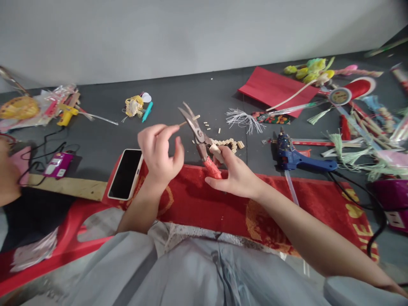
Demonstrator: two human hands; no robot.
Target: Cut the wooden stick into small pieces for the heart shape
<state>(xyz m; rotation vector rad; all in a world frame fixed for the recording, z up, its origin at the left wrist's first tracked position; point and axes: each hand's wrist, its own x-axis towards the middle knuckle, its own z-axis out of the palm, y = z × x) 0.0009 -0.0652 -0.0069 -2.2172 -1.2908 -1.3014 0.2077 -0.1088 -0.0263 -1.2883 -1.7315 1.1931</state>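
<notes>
In my right hand (234, 172) is a pair of scissors (200, 135) with wrapped handles, one red and one pale; the blades stand apart and point up and away. My left hand (162, 151) pinches a thin tan stick (183, 123) between thumb side and fingertips. The stick's far end passes between the scissor blades. Under and behind the scissors, short cut pale pieces (207, 124) lie scattered on the dark table. A curved row of small pale pieces (234, 144) lies just beyond my right hand, partly hidden by it.
A phone (125, 174) lies on the red towel (207, 204) at left. To the right rest a blue glue gun (302, 161), white threads (244, 120), red paper (270, 91) and a red ribbon spool (353, 90). A yellow glue gun (66, 114) and another person's arm (8, 170) are at far left.
</notes>
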